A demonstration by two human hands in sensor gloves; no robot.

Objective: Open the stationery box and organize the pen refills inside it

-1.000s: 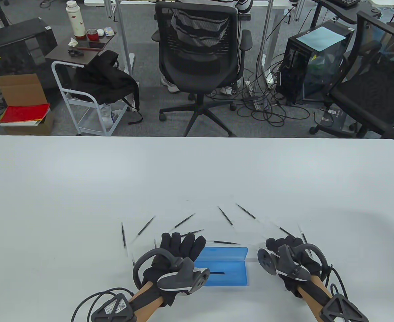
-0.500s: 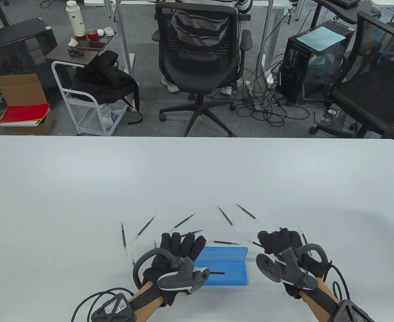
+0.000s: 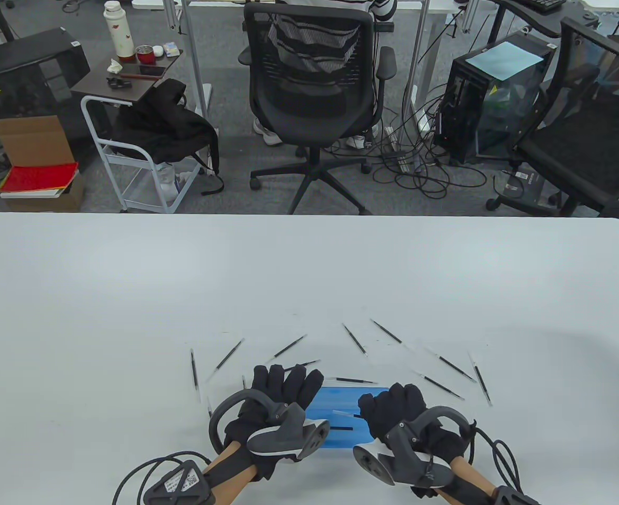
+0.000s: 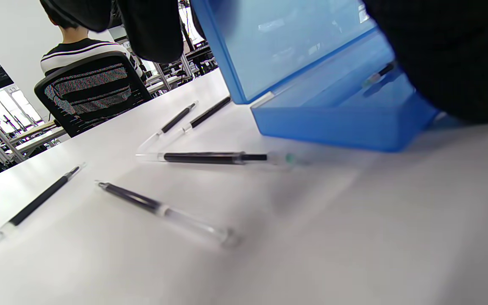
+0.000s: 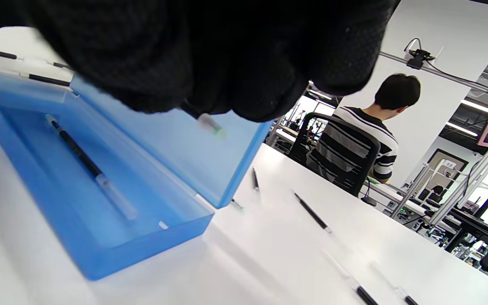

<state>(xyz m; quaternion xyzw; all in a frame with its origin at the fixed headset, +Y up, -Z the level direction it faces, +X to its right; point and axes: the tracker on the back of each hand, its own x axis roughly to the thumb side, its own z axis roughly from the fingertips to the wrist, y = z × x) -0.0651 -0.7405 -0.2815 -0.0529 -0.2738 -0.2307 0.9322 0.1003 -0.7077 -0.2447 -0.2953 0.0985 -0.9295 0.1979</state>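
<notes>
Hovering over the open stationery box (image 3: 349, 418), the right hand (image 3: 393, 413) has its fingers curled on a pen refill (image 5: 209, 123), whose clear tip pokes out below the glove in the right wrist view, right above the tray. That grip makes sense: a thin refill needs a pinch, and it has to be lined up lengthwise with the tray before letting go, I'd say. The left hand (image 3: 283, 392) sits at the box's left end, fingers fairly straight and apart, reaching up by the raised lid; whether it touches the lid I cannot tell, but it looks placed to steady the box. The box lies near the desk's near edge, between the 2 hands, lid propped up on the far side. 1 refill in the tray (image 5: 89, 167) already lies along its length. The loose refills (image 3: 357, 339) fan out on the desk (image 3: 309, 273) in an arc beyond the box, several on either side, all within easy reach. Plenty left to collect, by my reckoning.
</notes>
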